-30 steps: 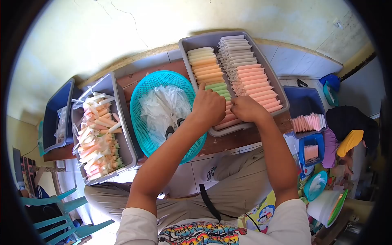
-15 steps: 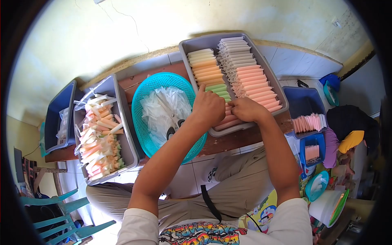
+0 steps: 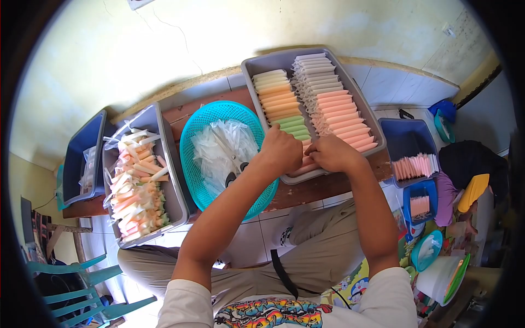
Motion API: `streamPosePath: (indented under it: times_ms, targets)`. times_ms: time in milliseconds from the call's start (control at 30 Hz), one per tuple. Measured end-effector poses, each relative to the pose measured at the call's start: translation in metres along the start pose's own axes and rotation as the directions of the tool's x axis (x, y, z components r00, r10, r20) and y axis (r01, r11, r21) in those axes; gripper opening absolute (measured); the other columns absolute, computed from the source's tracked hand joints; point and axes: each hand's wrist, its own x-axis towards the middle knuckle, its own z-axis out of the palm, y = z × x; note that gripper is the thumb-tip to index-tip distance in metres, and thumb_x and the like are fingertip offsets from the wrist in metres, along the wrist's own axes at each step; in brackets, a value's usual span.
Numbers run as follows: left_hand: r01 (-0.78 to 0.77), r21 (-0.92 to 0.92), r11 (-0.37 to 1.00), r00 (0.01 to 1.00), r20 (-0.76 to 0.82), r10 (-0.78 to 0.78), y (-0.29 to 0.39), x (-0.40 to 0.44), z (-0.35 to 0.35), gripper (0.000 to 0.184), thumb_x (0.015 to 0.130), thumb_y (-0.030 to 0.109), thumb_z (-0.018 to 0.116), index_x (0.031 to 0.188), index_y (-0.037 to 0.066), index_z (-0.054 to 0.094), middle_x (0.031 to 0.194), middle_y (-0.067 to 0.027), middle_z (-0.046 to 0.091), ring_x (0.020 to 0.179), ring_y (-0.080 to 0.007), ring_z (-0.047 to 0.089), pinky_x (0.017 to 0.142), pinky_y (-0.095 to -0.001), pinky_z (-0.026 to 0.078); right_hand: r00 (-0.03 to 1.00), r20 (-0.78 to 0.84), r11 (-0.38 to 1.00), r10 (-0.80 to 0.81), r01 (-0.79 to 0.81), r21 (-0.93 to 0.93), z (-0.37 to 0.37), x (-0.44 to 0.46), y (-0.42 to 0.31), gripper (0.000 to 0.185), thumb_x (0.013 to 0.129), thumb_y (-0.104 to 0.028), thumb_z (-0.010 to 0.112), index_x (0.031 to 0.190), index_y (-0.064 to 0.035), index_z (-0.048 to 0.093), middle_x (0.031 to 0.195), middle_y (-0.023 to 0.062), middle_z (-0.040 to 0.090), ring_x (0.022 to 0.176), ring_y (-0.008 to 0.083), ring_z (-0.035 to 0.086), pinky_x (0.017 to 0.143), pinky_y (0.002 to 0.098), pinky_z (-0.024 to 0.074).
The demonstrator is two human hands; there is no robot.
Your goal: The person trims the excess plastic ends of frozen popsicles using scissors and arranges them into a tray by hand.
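Note:
A grey tray (image 3: 377, 124) in front of me holds two rows of filled plastic ice pops: white, orange and green ones on the left, white and pink (image 3: 347, 122) on the right. Over the near end of the left row, my left hand (image 3: 283, 149) is curled at the ends of the green ice pops (image 3: 293, 127), fingertips partly hidden. My right hand (image 3: 332, 153) pinches beside it, at the other end of the pink ice pops (image 3: 306, 168) there. Both hands look closed on these pink ones, though their grip is mostly covered.
Left of the tray, a turquoise basket (image 3: 188, 180) holds clear plastic bags and scissors (image 3: 232, 168). Another grey tray (image 3: 174, 191) is heaped with loose ice pops (image 3: 139, 186). A blue bin (image 3: 402, 131) stands at right, near a person in purple sleeves (image 3: 445, 199).
The view has shifted slightly, so the trays and basket sit a little lower. Both hands stay at the near end of the left row, with only small finger movement.

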Motion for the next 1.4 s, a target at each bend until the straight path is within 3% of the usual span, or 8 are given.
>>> streamPosePath:
  times_ms: [67,300,567,800,867,1067,1200,1400]
  targets:
    - [-0.043,0.028,0.999,0.997,0.063,0.041,0.004,-0.003,0.0,0.023,0.096,0.03,0.067,0.09,0.017,0.084,0.09,-0.01,0.083,0.088,-0.0248,0.079,0.105,-0.0443,0.043,0.997,0.059,0.997,0.044,-0.04,-0.068,-0.002,0.0,-0.005,0.034,0.095,-0.018,0.064,0.117,0.0,0.082,0.109,0.0266,0.079,0.103,0.0411,0.077,0.098,0.0473,0.0584]
    - [-0.067,0.026,0.997,0.992,0.113,0.063,0.004,-0.001,-0.001,0.023,0.096,0.031,0.067,0.091,0.017,0.084,0.09,-0.0082,0.083,0.088,-0.0249,0.078,0.096,-0.0436,0.045,0.992,0.1,0.991,0.072,-0.061,-0.115,0.002,0.004,-0.005,0.035,0.094,-0.016,0.06,0.116,-0.0016,0.083,0.107,0.026,0.079,0.103,0.0417,0.076,0.099,0.049,0.0581]
    - [-0.029,-0.041,0.999,0.993,-0.113,0.025,0.004,-0.005,0.01,0.019,0.085,0.022,0.069,0.073,0.012,0.08,0.077,-0.0153,0.078,0.082,-0.0308,0.078,0.119,-0.0494,0.043,0.997,0.002,0.997,0.076,-0.076,-0.022,0.0,0.002,-0.005,0.036,0.091,-0.012,0.059,0.115,-0.0022,0.084,0.112,0.0276,0.078,0.107,0.0416,0.077,0.104,0.0478,0.0569]
    - [-0.01,-0.073,0.997,0.989,-0.147,-0.001,0.003,-0.009,0.007,0.014,0.081,0.015,0.069,0.079,0.01,0.082,0.081,-0.0145,0.079,0.088,-0.0323,0.077,0.119,-0.0521,0.043,0.993,-0.065,0.995,0.096,-0.093,0.048,-0.012,-0.006,-0.011,0.037,0.093,-0.01,0.057,0.118,0.0025,0.081,0.112,0.0289,0.078,0.107,0.0426,0.077,0.104,0.0472,0.0574]
    - [-0.079,-0.213,0.974,0.921,-0.39,-0.011,0.001,-0.011,0.014,0.02,0.082,0.007,0.066,0.091,0.007,0.083,0.091,-0.0138,0.08,0.099,-0.0315,0.075,0.117,-0.0498,0.045,0.989,-0.112,0.989,0.098,-0.085,0.117,-0.017,-0.008,-0.012,0.032,0.096,-0.013,0.064,0.118,0.0039,0.079,0.105,0.0239,0.08,0.095,0.0354,0.078,0.088,0.0437,0.0597]
    - [-0.278,-0.447,0.85,0.716,-0.686,-0.127,-0.007,-0.021,0.019,0.03,0.085,-0.007,0.062,0.109,0.001,0.077,0.108,-0.0179,0.077,0.11,-0.038,0.069,0.104,-0.049,0.053,0.929,-0.371,0.986,-0.013,0.075,0.152,-0.02,-0.01,-0.016,0.029,0.099,-0.012,0.066,0.121,0.0043,0.078,0.101,0.0224,0.08,0.092,0.0297,0.078,0.083,0.0414,0.06]
    - [-0.295,-0.497,0.816,0.668,-0.718,-0.196,-0.014,-0.032,0.01,0.029,0.088,-0.007,0.063,0.113,0.001,0.076,0.113,-0.0182,0.075,0.112,-0.0403,0.068,0.1,-0.0499,0.054,0.903,-0.428,0.972,0.025,0.079,0.223,-0.024,-0.008,-0.035,0.031,0.101,-0.012,0.069,0.127,0.0033,0.075,0.104,0.0188,0.081,0.094,0.0275,0.079,0.085,0.0403,0.0612]
    - [-0.255,-0.521,0.815,0.597,-0.747,-0.291,-0.025,-0.058,-0.009,0.023,0.089,-0.002,0.07,0.11,0.004,0.076,0.107,-0.0163,0.076,0.106,-0.0399,0.069,0.097,-0.0511,0.054,0.786,-0.611,0.902,-0.09,0.324,0.285,-0.026,-0.003,-0.074,0.035,0.099,-0.011,0.072,0.131,0.0024,0.072,0.109,0.0174,0.08,0.095,0.0275,0.079,0.085,0.0378,0.0628]
